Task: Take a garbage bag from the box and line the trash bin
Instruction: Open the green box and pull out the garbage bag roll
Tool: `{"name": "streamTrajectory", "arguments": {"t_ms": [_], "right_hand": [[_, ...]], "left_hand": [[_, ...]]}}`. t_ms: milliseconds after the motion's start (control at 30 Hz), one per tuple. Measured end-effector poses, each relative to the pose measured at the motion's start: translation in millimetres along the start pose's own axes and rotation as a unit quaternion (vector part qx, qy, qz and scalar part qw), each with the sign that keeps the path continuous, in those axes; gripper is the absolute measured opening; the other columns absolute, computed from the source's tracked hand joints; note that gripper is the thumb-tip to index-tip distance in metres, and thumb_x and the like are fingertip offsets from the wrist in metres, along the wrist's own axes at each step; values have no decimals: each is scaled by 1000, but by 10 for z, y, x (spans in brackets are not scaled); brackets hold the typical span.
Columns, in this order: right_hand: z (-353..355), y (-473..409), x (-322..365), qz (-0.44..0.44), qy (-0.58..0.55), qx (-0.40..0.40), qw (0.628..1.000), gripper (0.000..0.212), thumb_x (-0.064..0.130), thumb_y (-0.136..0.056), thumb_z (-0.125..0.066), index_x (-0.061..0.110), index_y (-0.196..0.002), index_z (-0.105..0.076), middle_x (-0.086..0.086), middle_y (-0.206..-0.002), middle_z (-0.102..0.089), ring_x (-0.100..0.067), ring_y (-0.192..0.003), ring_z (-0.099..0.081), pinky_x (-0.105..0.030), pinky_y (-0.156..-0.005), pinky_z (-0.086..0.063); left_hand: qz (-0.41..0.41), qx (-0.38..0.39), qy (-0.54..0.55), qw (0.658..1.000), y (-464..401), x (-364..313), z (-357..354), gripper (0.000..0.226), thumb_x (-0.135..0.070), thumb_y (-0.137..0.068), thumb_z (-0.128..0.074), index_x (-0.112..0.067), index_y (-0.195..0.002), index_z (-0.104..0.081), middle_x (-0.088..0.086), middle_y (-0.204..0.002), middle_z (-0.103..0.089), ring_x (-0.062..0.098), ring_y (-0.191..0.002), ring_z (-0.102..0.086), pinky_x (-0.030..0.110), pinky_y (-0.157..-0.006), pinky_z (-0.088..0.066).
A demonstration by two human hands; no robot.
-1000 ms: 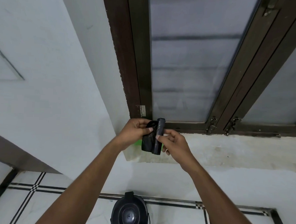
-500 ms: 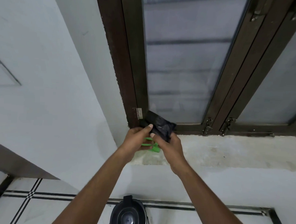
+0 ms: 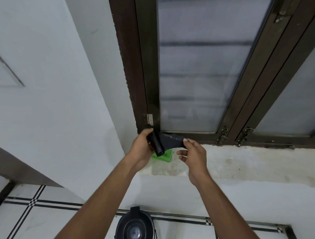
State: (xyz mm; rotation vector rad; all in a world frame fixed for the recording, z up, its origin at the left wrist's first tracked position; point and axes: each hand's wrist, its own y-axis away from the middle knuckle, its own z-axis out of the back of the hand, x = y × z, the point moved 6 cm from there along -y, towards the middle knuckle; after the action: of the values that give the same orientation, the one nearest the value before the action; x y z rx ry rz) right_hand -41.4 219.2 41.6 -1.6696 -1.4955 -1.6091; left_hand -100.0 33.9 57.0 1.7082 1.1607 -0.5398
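Note:
My left hand grips a black roll of garbage bags above the window ledge. A loose bag end is stretched from the roll to the right, and my right hand pinches its far tip with thumb and forefinger. Under the roll, a green box lies on the ledge, partly hidden by the roll and my left hand. The dark trash bin stands on the floor below, between my forearms, seen from above.
The rough concrete ledge runs to the right under a brown-framed window with latches. A white wall stands at the left. The white floor tiles have black lines.
The bag has been unrolled: my right hand drew its end out to the right while my left hand kept the roll. The green box has come more into sight.

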Motion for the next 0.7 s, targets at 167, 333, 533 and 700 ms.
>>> {"name": "streamTrajectory", "arguments": {"t_ms": [167,333,533,700], "right_hand": [[-17,16,38,-1,46,47,998,22,34,-103,-79,12,-108,-81,-2,-95,-78,-13,-67,-67,-29,-65,-55],[115,-86,171,13,40,16,999,23,34,-107,-73,12,-106,-75,-15,-109,-83,-10,-66,-65,-29,-68,-56],[-144,89,63,-98,129,193,968,62,78,-89,-74,28,-125,-82,3,-121,-84,-20,-112,-79,-43,-100,-65],[-111,-24,212,-44,81,143,985,15,30,-105,-76,19,-94,-77,-1,-92,-82,-15,-84,-72,-32,-77,-55]], "left_hand": [[-34,30,-75,996,-79,-26,4,43,-16,-97,-82,-7,-138,-70,18,-130,-80,35,-117,-79,43,-93,-64],[-25,4,-34,999,-119,-78,72,40,-21,-101,-78,-5,-137,-72,12,-124,-83,32,-113,-81,40,-86,-66],[-27,79,-110,990,-23,-93,-83,40,-24,-102,-77,-10,-139,-70,14,-129,-81,33,-118,-79,42,-94,-63],[-52,72,-139,986,-40,-123,-50,48,-25,-93,-87,-10,-136,-72,11,-127,-82,30,-116,-80,43,-102,-63]]}}
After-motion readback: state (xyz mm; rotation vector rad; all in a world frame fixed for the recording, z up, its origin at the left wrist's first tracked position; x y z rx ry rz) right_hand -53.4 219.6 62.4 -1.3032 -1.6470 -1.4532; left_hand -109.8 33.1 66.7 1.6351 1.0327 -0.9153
